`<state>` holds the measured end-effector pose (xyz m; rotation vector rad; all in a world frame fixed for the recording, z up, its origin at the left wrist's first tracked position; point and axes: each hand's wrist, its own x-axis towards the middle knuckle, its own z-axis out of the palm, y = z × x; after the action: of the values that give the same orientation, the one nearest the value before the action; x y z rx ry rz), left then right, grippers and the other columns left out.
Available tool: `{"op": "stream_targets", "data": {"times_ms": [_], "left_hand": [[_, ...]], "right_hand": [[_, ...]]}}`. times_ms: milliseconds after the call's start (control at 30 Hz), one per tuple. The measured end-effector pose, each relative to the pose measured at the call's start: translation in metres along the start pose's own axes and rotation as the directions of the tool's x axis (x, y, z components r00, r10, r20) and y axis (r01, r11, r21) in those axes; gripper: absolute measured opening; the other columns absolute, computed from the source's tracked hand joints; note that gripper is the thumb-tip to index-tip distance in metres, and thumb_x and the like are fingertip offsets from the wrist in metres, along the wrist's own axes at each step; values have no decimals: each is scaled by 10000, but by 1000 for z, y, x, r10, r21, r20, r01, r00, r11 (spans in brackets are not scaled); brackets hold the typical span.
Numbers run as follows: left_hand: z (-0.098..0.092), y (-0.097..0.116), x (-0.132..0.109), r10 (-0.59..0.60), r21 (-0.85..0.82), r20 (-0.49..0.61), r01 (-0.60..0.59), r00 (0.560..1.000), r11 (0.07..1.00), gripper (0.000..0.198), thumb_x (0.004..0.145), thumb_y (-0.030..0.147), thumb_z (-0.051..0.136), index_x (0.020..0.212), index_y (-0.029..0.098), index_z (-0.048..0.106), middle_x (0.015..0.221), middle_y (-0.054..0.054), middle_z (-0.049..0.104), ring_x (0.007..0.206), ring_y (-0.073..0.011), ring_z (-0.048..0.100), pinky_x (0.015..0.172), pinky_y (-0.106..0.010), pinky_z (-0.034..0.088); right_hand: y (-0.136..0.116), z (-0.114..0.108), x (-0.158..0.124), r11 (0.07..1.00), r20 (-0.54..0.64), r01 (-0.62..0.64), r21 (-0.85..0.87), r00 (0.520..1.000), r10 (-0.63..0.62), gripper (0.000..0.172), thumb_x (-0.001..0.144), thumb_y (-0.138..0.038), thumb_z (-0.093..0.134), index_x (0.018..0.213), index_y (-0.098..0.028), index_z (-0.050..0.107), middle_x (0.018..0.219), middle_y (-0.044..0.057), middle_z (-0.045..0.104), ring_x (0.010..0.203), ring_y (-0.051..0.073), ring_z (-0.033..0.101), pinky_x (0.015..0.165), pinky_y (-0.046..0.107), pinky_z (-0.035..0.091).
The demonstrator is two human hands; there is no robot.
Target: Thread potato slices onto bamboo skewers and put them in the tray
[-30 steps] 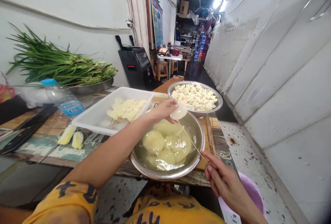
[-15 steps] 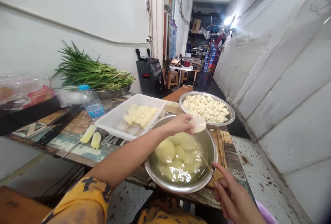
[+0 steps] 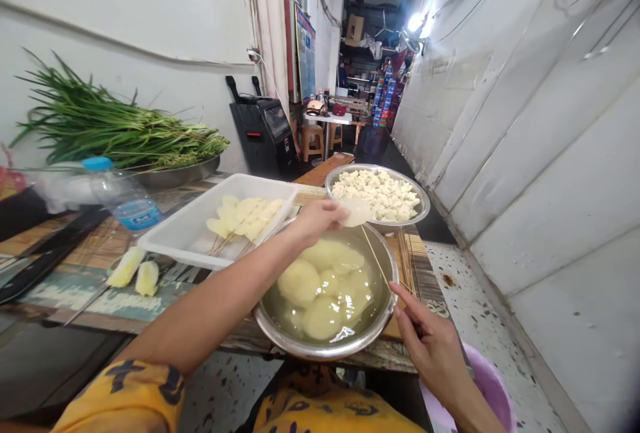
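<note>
My left hand (image 3: 321, 218) pinches a pale, thin potato slice (image 3: 356, 212) above the far rim of a steel bowl (image 3: 327, 352). Several potato slices (image 3: 323, 316) lie in the bowl's cloudy water. Below and right, my right hand (image 3: 427, 333) grips a thin wooden skewer (image 3: 376, 254) near its lower end, index finger stretched along it. The skewer slants up over the bowl, its upper tip near the slice's lower edge; whether they touch, I cannot tell. In a white plastic tray (image 3: 175, 244) to the left lie skewered slices (image 3: 245, 214).
Behind the bowl stands a steel basin of pale florets (image 3: 377, 193). Loose skewers (image 3: 407, 263) lie right of the bowl. At left are a water bottle (image 3: 127, 203), a black-handled knife (image 3: 37, 270), two pale vegetable pieces (image 3: 135, 273) and green stalks (image 3: 125, 136). A purple tub (image 3: 493, 393) sits below right.
The view has swung right, so everything sits further left. The skewer's upper end has come up close to the slice, and my right hand has risen with it. My left hand still holds the slice.
</note>
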<state>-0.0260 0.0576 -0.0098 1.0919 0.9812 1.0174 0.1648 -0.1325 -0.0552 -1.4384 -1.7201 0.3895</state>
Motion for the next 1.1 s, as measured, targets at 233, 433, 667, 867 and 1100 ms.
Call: {"op": "stream_targets", "data": {"times_ms": [233,433,667,867,1100], "left_hand": [[4,1,-4,54,84,-6,-53,999,995,228,566,256,766,696,115,644,704,-25,628,617,-90,535,617,-242,436],[7,2,-7,110,161,32,-114,993,980,182,615,259,704,663,129,586,626,13,589,567,-77,498,580,-217,396],[12,0,-14,332,418,78,-333,940,845,175,674,312,623,677,152,553,648,21,575,627,-108,520,598,-217,389],[15,2,-19,404,495,121,-408,907,767,149,716,301,577,689,155,565,654,18,563,641,-112,516,603,-219,392],[19,0,-17,324,326,91,-335,942,884,150,669,268,646,684,137,574,671,7,599,643,-105,538,625,-224,413]], "right_hand": [[-1,4,7,1000,12,-4,17,1000,3,365,877,-246,481,1189,-155,647,840,68,745,659,188,673,620,266,538],[-1,6,7,1000,19,-25,10,1000,25,380,883,-268,466,1179,-121,651,644,45,689,557,170,617,552,258,508],[-1,7,7,984,13,-147,105,989,146,364,859,-319,507,1127,-139,677,594,42,633,557,177,578,479,250,451],[2,13,10,763,184,-378,524,925,332,393,848,-446,545,1064,-135,650,477,-59,413,370,77,362,335,184,274],[-4,14,19,518,334,-495,697,864,376,404,824,-490,557,1015,-142,634,467,-112,353,245,15,206,263,165,191]]}}
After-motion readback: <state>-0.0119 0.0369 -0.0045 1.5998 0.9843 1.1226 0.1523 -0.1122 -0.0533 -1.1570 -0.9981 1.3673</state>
